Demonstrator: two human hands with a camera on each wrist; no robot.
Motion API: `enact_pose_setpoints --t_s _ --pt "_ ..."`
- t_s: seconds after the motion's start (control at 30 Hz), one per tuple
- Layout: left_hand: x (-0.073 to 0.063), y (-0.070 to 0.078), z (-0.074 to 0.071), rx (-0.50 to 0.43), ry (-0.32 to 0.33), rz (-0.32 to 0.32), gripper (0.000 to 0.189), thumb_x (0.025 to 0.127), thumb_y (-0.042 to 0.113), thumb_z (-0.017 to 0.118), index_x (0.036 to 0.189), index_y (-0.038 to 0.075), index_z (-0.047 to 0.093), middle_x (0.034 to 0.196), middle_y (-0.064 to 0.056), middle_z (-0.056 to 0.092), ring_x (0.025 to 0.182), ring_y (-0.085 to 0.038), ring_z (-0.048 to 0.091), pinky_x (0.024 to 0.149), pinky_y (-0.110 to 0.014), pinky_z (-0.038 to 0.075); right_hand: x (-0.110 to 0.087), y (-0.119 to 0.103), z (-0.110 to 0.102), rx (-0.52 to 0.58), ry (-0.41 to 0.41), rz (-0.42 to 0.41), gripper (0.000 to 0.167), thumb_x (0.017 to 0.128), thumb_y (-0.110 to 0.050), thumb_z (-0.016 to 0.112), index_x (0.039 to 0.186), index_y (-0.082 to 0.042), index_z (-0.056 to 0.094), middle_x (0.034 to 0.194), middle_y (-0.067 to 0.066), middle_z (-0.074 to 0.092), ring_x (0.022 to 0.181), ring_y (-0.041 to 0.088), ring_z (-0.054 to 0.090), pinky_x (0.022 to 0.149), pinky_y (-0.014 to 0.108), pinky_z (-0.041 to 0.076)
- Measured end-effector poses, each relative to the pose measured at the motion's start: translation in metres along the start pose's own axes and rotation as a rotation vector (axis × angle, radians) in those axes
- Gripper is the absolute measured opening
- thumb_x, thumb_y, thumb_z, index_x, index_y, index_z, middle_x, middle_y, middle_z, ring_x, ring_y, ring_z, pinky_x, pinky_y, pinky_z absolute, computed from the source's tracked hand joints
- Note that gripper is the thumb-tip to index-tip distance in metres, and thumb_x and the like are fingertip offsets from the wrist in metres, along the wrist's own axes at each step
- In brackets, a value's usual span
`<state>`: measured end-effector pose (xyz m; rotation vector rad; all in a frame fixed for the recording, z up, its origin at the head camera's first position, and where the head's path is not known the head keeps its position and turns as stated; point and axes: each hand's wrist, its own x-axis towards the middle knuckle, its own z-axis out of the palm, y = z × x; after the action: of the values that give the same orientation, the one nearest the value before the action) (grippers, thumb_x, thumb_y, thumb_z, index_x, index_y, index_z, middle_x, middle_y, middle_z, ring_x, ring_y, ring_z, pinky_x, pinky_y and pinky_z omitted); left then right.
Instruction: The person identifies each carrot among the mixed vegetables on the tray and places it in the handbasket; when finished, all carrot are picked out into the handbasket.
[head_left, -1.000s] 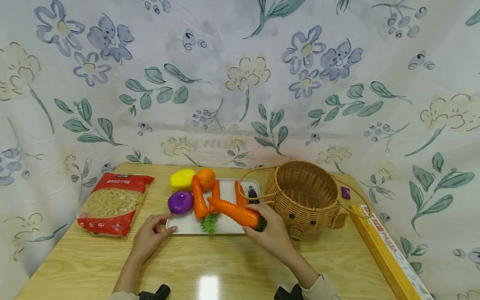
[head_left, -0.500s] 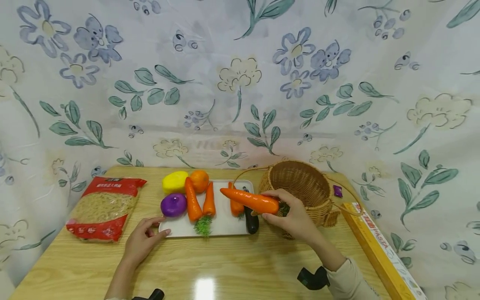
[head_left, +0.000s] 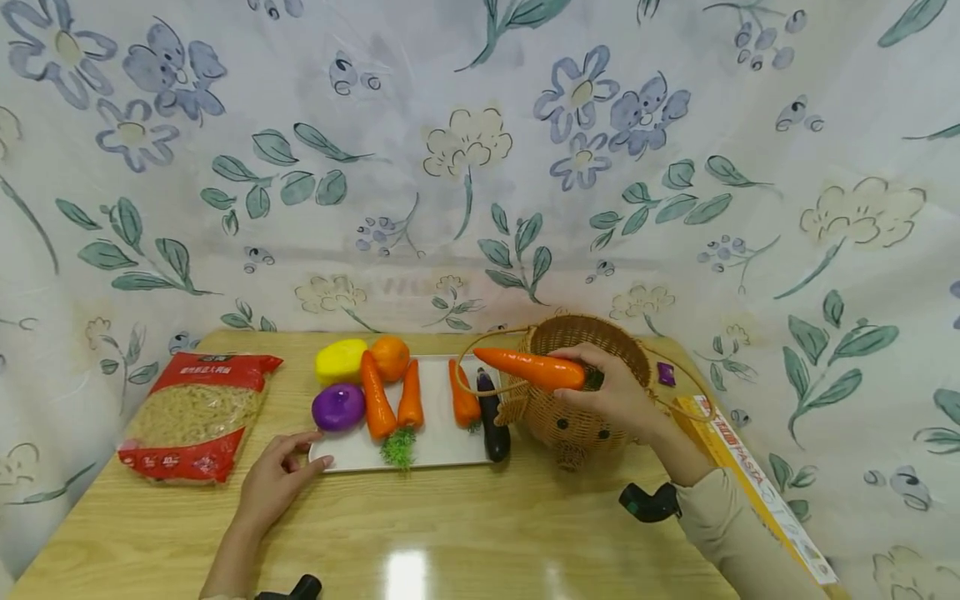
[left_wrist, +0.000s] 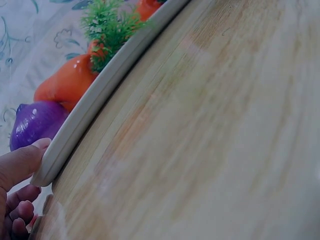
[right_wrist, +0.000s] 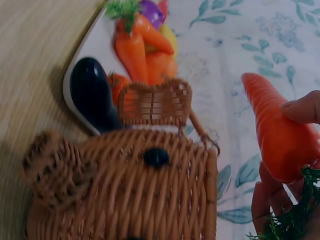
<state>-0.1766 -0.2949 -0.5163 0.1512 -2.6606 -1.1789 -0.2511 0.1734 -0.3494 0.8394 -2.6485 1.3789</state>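
My right hand (head_left: pixel 611 392) grips an orange carrot (head_left: pixel 528 368) near its leafy end, in front of and above the opening of a wicker basket (head_left: pixel 543 417) with an animal face. The right wrist view shows thumb and fingers around the carrot (right_wrist: pixel 280 130). At the near left corner of a white tray (head_left: pixel 435 446), my left hand (head_left: pixel 273 479) pinches the rim between thumb and fingers. On the tray lie more carrots (head_left: pixel 378 400), a dark eggplant (head_left: pixel 492 421), a purple onion (head_left: pixel 339 407), an orange (head_left: pixel 391 358) and a yellow fruit (head_left: pixel 341 361).
A red bag of pasta (head_left: pixel 198 417) lies at the left. Along the right table edge runs a long yellow pasta box (head_left: pixel 757 487). A small purple packet (head_left: pixel 665 373) sits behind the basket's right side. One handle loop leans over the tray.
My right hand has carried the carrot rightward and up, from over the tray to the basket opening. The left hand has stayed at the tray corner. The head view has shifted slightly.
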Motion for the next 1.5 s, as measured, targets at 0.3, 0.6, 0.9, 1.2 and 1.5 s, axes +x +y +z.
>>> enact_pose_setpoints --t_s 0.3,0.6,0.9,1.2,1.5 --pt "-0.001 -0.002 -0.002 -0.004 0.014 0.016 0.044 0.087 0.036 0.076 0.124 0.013 0.068 0.105 -0.005 0.058 0.071 -0.006 0.044 0.062 -0.024 0.035 0.012 0.007 -0.034 -0.032 -0.063 0.102 0.047 0.088 -0.016 0.076 0.132 -0.014 0.061 0.129 0.013 0.057 0.104 0.029 0.053 0.086 0.041 0.042" --pt "0.001 0.001 -0.001 0.006 -0.007 -0.003 0.047 0.088 0.039 0.075 0.126 0.014 0.067 0.105 -0.006 0.057 0.071 -0.007 0.044 0.062 -0.024 0.035 0.019 0.021 -0.068 -0.209 -0.081 0.197 0.048 0.087 -0.026 0.076 0.133 -0.024 0.06 0.131 0.011 0.056 0.099 0.029 0.052 0.081 0.039 0.039" --pt "0.002 0.003 -0.003 0.01 -0.017 -0.016 0.048 0.088 0.041 0.074 0.127 0.014 0.067 0.106 -0.007 0.058 0.072 -0.007 0.044 0.063 -0.024 0.035 0.03 0.036 -0.085 -0.164 -0.133 0.18 0.049 0.087 -0.018 0.075 0.132 -0.01 0.061 0.127 0.019 0.057 0.104 0.031 0.053 0.082 0.037 0.045" --pt "0.002 0.005 -0.003 0.01 -0.007 -0.011 0.047 0.088 0.04 0.075 0.126 0.013 0.067 0.106 -0.006 0.059 0.072 -0.006 0.044 0.063 -0.024 0.035 0.044 0.047 -0.1 -0.15 -0.194 0.259 0.047 0.087 -0.011 0.072 0.132 -0.006 0.061 0.122 0.021 0.055 0.094 0.029 0.05 0.077 0.037 0.049" --pt "0.001 0.004 -0.002 -0.005 -0.005 -0.018 0.046 0.087 0.039 0.076 0.125 0.013 0.068 0.105 -0.006 0.058 0.072 -0.006 0.044 0.062 -0.024 0.036 0.065 0.056 -0.092 -0.204 -0.272 0.249 0.044 0.086 -0.014 0.073 0.128 -0.005 0.064 0.122 0.018 0.059 0.092 0.027 0.054 0.079 0.036 0.045"
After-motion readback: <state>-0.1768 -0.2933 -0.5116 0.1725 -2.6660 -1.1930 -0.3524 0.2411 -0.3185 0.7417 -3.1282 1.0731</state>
